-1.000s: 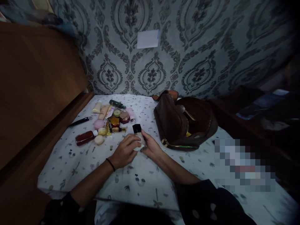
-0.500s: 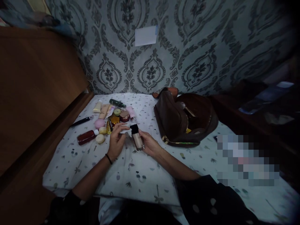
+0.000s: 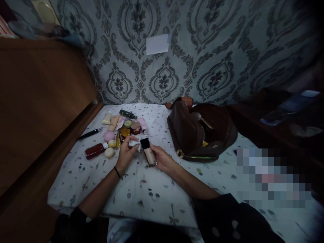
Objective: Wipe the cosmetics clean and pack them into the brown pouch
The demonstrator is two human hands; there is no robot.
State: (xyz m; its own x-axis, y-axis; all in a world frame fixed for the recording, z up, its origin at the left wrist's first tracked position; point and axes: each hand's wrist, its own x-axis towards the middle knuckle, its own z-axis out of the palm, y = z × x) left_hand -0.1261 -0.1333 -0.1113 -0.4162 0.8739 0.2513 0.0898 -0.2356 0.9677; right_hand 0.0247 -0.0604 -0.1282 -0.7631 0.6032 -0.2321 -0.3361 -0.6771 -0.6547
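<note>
A foundation bottle (image 3: 150, 157) with a black cap is gripped by my right hand (image 3: 163, 158), whose fingers wrap its right side. My left hand (image 3: 127, 152), with a dark band at the wrist, pinches a crumpled white tissue (image 3: 135, 144) just left of the cap. Beyond my left hand lies a cluster of cosmetics: a dark red bottle (image 3: 95, 151) with a white cap, a pink round item (image 3: 109, 136), a cream round item (image 3: 109, 153), a dark green tube (image 3: 128, 114) and a pink tube (image 3: 142, 125).
An open brown bag (image 3: 187, 131) stands to the right on the patterned white sheet (image 3: 136, 192). A black pen-like item (image 3: 90, 133) lies at the left, near a wooden panel (image 3: 45, 84). A blurred patch covers something at the right. Paper (image 3: 157, 44) hangs on the wall.
My left hand and the tissue have drawn slightly away from the bottle's cap, and more of the tissue shows. The whole view has shifted a little downward.
</note>
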